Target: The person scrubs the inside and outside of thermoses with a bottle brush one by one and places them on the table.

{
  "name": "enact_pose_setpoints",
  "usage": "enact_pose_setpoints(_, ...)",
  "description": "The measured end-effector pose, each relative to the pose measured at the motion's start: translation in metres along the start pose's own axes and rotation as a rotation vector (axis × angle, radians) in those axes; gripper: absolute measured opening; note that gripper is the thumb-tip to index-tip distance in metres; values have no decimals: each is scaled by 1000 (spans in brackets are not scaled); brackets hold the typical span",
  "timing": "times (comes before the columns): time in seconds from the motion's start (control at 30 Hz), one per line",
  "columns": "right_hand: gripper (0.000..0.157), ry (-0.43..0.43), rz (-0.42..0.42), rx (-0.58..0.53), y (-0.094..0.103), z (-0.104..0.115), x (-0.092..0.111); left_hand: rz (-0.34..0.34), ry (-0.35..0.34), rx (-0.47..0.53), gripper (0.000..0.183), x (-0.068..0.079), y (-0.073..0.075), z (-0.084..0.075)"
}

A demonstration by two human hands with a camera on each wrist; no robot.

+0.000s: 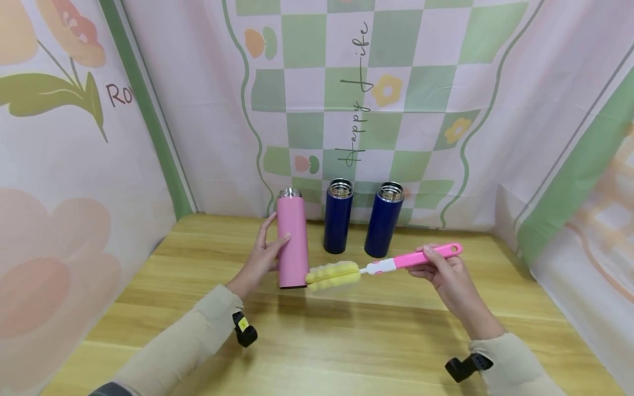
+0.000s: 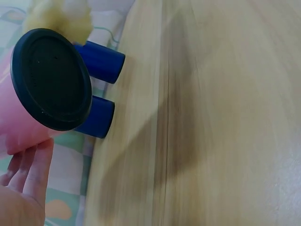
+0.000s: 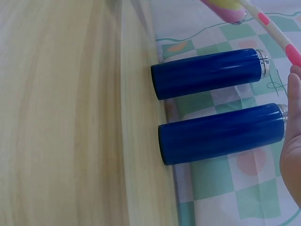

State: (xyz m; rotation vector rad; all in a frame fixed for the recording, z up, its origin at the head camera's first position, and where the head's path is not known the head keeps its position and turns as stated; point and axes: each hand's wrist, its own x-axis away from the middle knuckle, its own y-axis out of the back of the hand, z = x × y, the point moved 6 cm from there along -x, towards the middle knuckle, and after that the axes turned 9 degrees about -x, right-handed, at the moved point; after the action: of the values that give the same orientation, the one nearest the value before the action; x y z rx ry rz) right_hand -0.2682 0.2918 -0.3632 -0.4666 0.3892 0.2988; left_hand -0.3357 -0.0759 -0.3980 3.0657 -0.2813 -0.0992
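Note:
My left hand (image 1: 263, 257) grips a pink bottle (image 1: 292, 236) from its left side, fingers behind and thumb in front. The bottle is held up off the table with its bare steel mouth at the top; its dark base (image 2: 52, 79) faces the left wrist camera. In my right hand (image 1: 448, 275) is the pink handle of a bottle brush (image 1: 428, 256), pinched between thumb and fingers. Its yellow sponge head (image 1: 334, 275) points left and overlaps the lower right edge of the bottle in the head view.
Two dark blue bottles, one left (image 1: 338, 217) and one right (image 1: 383, 220), stand lidless at the back of the wooden table (image 1: 346, 335). Behind them hangs a checked cloth (image 1: 342, 88) printed with flowers. More printed cloth closes off both sides.

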Motion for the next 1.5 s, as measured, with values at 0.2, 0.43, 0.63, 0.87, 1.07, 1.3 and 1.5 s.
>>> enact_pose_setpoints(0.2,30,-7,12,1,1,-1,1,17,5,5,72,2,-2,-1)
enact_pose_setpoints(0.43,26,21,-55,82,2,1,-3,36,19,2,69,6,-5,2)
enact_pose_setpoints(0.63,27,55,-93,75,1,3,-7,50,14,-3,68,7,-7,5)
enact_pose_setpoints(0.87,29,65,-107,77,0,4,-9,74,36,-40,78,8,-10,11)
enact_pose_setpoints(1.07,27,77,-125,82,0,5,-10,101,50,-74,94,9,-13,13)
enact_pose_setpoints(1.3,23,106,-186,74,6,12,-11,134,52,-86,92,10,-16,16)
enact_pose_setpoints(1.5,24,125,-213,70,8,16,-13,132,46,-98,91,9,-16,19)
